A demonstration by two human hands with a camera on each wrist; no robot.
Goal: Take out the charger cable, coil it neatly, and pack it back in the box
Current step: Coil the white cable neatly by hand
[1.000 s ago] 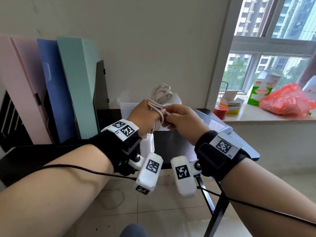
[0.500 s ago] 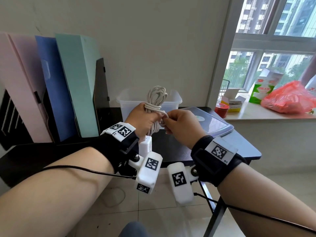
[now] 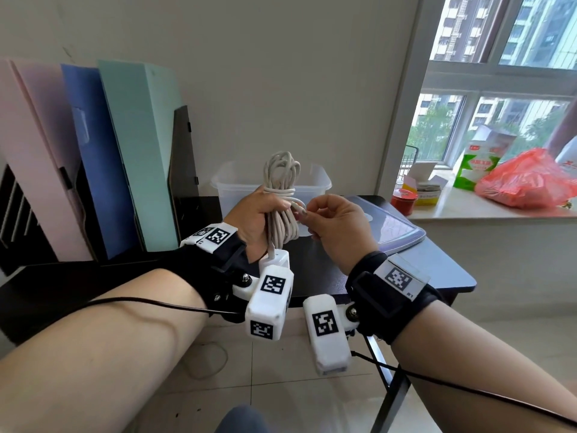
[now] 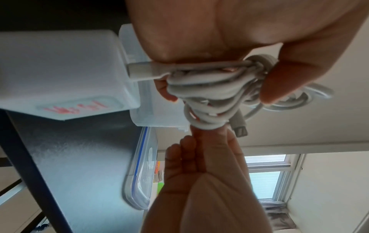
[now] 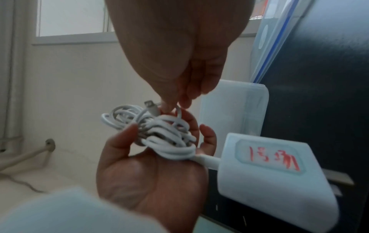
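A white charger cable point(image 3: 281, 182) is coiled into an upright bundle with turns wrapped round its middle. My left hand point(image 3: 265, 210) grips the bundle at that waist, above the black desk. The white charger brick point(image 3: 274, 260) hangs from the bundle's lower end, below my left palm. My right hand point(image 3: 307, 214) pinches the cable's free end right by its connector point(image 5: 149, 105), against the bundle's right side. Behind both hands stands the clear plastic box point(image 3: 315, 182), open at the top. In the left wrist view my thumb presses on the coil point(image 4: 209, 88).
The box's clear lid point(image 3: 396, 229) lies flat on the desk point(image 3: 443, 270) to the right. Pastel file folders point(image 3: 125, 157) stand in a black rack at the left. A red tin, cartons and a red plastic bag point(image 3: 527, 182) crowd the windowsill at the right.
My right hand has drawn slightly right of the bundle, so the connector end now shows at its fingertips. My left hand keeps its grip on the coil.
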